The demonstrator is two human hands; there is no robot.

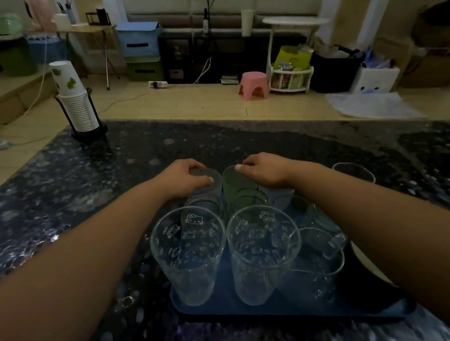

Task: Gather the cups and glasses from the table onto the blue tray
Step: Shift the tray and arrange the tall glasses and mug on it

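Note:
The blue tray (225,306) lies on the dark patterned table (48,195) close to me. On it stand two tall clear glasses with cat prints (191,259) (261,254), clear mugs (317,258) at the right, and smaller glasses behind. My left hand (185,177) grips the rim of a frosted grey cup (213,185) at the tray's far end. My right hand (265,170) holds the rim of a green cup (234,185) beside it. One clear glass (355,172) stands on the table to the right, off the tray.
A stack of white paper cups in a black holder (77,104) stands at the table's far left corner. Beyond the table are a pink stool (253,85), storage boxes, a white side table and bags on the floor.

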